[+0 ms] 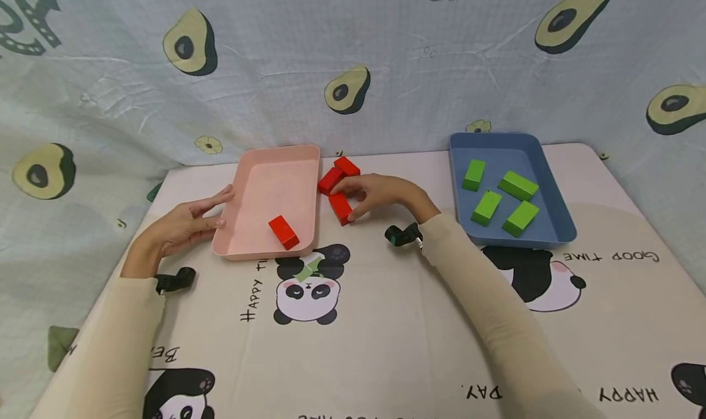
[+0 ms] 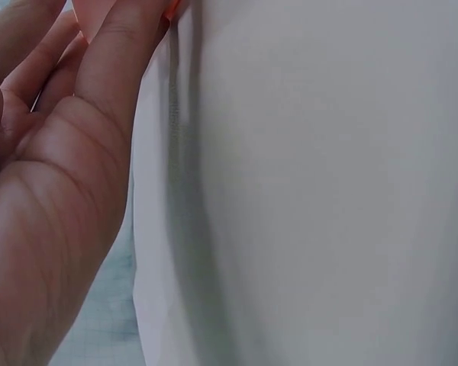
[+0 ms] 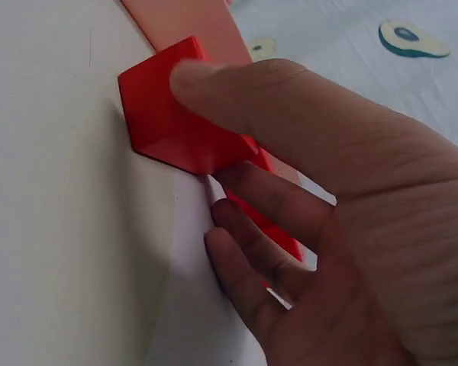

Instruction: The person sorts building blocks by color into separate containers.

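My right hand (image 1: 380,192) pinches a red block (image 1: 340,209) between thumb and fingers, just right of the pink tray. In the right wrist view the thumb lies across the face of this red block (image 3: 156,103). Two more red blocks (image 1: 332,180) sit close behind it, near the fingertips. My left hand (image 1: 184,223) rests with fairly straight fingers at the left side of the pink tray (image 1: 265,223). One red block (image 1: 284,232) lies inside that tray. The left wrist view catches my left hand (image 2: 53,168) at the tray's edge, partly out of frame.
A blue tray (image 1: 551,189) with several green blocks (image 1: 518,186) stands at the right. Behind the table hangs a cloth with avocado prints (image 1: 347,91). The tablecloth (image 1: 375,333) bears panda drawings and lettering. A black wrist device (image 1: 402,235) sits by each sleeve.
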Demonstrator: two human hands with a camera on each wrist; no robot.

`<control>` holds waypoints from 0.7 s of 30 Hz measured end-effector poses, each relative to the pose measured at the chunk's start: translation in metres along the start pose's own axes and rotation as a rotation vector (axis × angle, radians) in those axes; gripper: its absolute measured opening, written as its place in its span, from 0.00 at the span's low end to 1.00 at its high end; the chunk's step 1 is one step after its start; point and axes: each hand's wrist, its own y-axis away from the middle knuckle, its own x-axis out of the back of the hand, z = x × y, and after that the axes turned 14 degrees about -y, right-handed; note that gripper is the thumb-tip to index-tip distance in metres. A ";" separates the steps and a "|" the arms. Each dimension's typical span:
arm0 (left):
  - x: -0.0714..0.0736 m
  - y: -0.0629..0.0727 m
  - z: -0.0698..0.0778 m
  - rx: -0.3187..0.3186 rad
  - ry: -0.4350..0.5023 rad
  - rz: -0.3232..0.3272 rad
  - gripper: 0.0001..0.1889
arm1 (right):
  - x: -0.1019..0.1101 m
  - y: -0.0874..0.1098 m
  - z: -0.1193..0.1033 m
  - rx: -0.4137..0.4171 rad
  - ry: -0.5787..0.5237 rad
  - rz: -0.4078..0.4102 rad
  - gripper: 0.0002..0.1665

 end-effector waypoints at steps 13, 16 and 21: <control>-0.002 0.000 0.000 0.018 0.054 0.009 0.37 | -0.006 -0.005 0.011 0.041 0.068 0.051 0.42; -0.001 0.000 -0.001 0.002 0.074 -0.004 0.37 | -0.006 -0.005 0.013 0.050 0.027 0.068 0.43; -0.002 0.000 0.000 0.013 0.065 0.006 0.36 | -0.007 -0.004 0.015 0.054 -0.014 0.078 0.43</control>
